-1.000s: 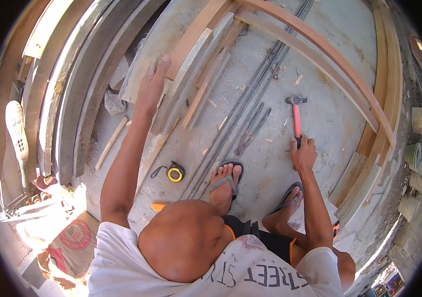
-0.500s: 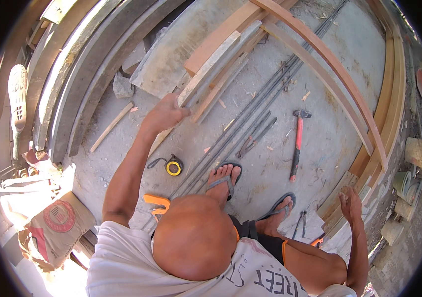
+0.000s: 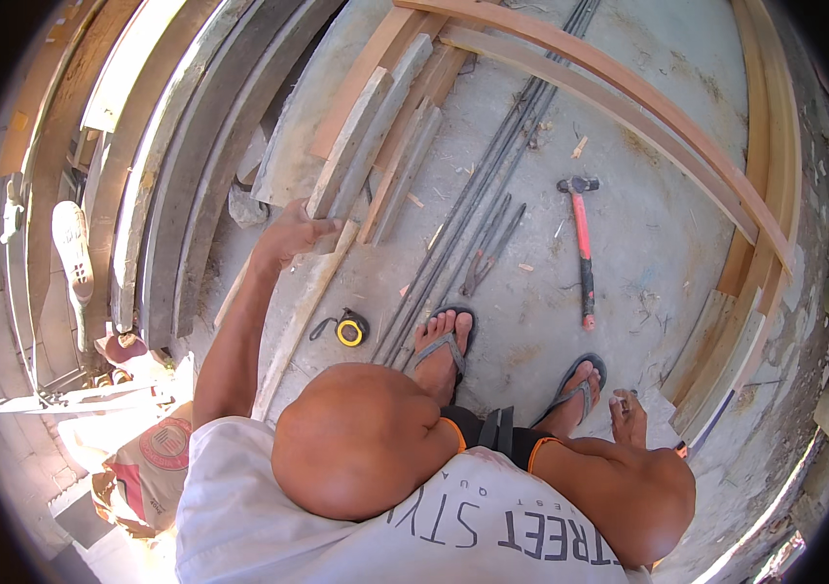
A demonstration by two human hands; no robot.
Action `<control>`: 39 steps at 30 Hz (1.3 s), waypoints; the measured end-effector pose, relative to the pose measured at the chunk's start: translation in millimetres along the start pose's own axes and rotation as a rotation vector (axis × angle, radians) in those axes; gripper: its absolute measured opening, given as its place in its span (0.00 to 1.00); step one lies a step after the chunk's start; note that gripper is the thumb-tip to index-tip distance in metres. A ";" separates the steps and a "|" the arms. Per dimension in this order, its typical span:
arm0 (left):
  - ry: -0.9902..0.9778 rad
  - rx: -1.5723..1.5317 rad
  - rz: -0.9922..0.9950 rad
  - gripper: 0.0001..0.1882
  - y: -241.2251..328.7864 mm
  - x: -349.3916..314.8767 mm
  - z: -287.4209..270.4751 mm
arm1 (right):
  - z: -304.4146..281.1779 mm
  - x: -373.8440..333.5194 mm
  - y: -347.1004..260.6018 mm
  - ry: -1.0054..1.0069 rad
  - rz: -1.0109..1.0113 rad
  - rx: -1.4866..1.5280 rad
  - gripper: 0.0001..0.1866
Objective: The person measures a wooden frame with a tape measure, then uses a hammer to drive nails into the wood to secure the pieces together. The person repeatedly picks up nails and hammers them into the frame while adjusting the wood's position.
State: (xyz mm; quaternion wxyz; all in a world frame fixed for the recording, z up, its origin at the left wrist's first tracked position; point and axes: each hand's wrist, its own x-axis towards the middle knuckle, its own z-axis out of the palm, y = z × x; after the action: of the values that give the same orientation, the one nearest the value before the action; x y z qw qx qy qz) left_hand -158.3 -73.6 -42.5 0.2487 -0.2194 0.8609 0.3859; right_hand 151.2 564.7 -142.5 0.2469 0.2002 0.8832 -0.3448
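Observation:
My left hand [image 3: 290, 236] is closed round the near end of a pale grey wooden plank [image 3: 354, 136], one of several pieces lying side by side. A second grey plank [image 3: 390, 122] lies just right of it, with a reddish board [image 3: 364, 86] behind. Beneath the hand, a long thin wood strip [image 3: 309, 313] runs toward my knee. My right hand [image 3: 629, 420] hangs low beside my right sandal [image 3: 575, 399], fingers curled together; what is between them, if anything, is too small to name.
On the concrete floor are a red-handled hammer [image 3: 583, 258], a yellow-black tape measure [image 3: 350, 329], rusty pincers [image 3: 476, 273] and steel bars [image 3: 473, 200]. Two long reddish boards [image 3: 619, 60] cross the far right. Planks [image 3: 166, 165] lean at left, near a paper sack [image 3: 147, 477].
My right hand has left the plank ends at right and come in beside my foot. My left hand remains at the plank's end, now separated from its neighbour. The view has shifted.

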 end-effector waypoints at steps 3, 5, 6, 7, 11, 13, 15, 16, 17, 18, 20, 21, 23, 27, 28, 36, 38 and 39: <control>-0.007 -0.031 0.049 0.37 4.6 -0.3 5.5 | 20.6 1.7 26.3 0.122 -0.069 0.085 0.16; -0.022 0.012 0.084 0.34 22.5 8.9 7.7 | 26.9 2.1 36.6 0.262 -0.028 0.177 0.16; -0.020 0.062 0.063 0.33 28.2 9.2 10.5 | 14.3 7.5 28.9 0.207 0.065 0.119 0.17; -0.065 0.000 0.096 0.32 40.5 4.9 15.8 | 4.0 13.0 32.0 0.164 0.087 0.096 0.17; -0.075 0.029 0.112 0.33 30.6 24.6 15.9 | -17.8 31.6 10.2 0.230 0.022 0.127 0.25; -0.027 0.068 0.094 0.33 20.3 25.6 12.7 | -30.1 32.1 -8.3 0.255 0.006 0.257 0.23; -0.017 0.108 0.106 0.34 24.6 40.0 18.2 | -25.0 20.0 1.2 0.295 0.051 0.279 0.21; 0.017 0.116 0.099 0.34 17.6 36.4 14.6 | -19.6 20.4 3.6 0.302 0.052 0.289 0.20; 0.038 0.124 0.095 0.34 14.4 39.1 12.6 | -14.8 17.1 4.6 0.308 0.065 0.293 0.19; 0.053 0.129 0.093 0.35 10.5 41.6 10.9 | -11.0 14.3 5.8 0.315 0.077 0.290 0.18; 0.095 0.137 0.088 0.35 0.6 46.3 8.0 | -11.8 5.0 -5.3 0.394 0.038 0.299 0.16; 0.115 0.144 0.081 0.36 -5.5 47.7 5.1 | -17.0 -3.1 -15.6 0.469 -0.012 0.310 0.15; 0.156 0.151 0.073 0.36 -17.6 52.4 1.5 | -52.2 -15.4 -40.2 0.699 -0.102 0.341 0.14; 0.241 0.185 0.068 0.37 -34.0 59.1 -6.0 | -144.6 -25.9 -39.0 1.115 0.064 0.122 0.26; 0.271 0.200 0.058 0.38 -37.6 63.1 -6.9 | -159.2 -20.9 -26.8 1.110 0.135 0.016 0.32; 0.475 0.141 0.249 0.20 -30.1 51.1 37.6 | -178.4 36.7 7.0 0.663 0.382 0.221 0.52; 0.344 0.259 -0.009 0.34 16.7 19.1 36.2 | -179.1 34.0 10.1 0.617 0.397 0.248 0.52; 0.372 0.234 0.092 0.33 8.8 24.1 34.9 | -179.2 33.1 12.0 0.620 0.388 0.245 0.53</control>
State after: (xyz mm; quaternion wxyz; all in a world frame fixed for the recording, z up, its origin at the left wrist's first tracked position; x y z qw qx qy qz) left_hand -173.1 -45.7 -72.2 0.0914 -0.2170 0.9399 0.2474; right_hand 77.7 705.8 -52.9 0.0030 0.4864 0.8140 -0.3176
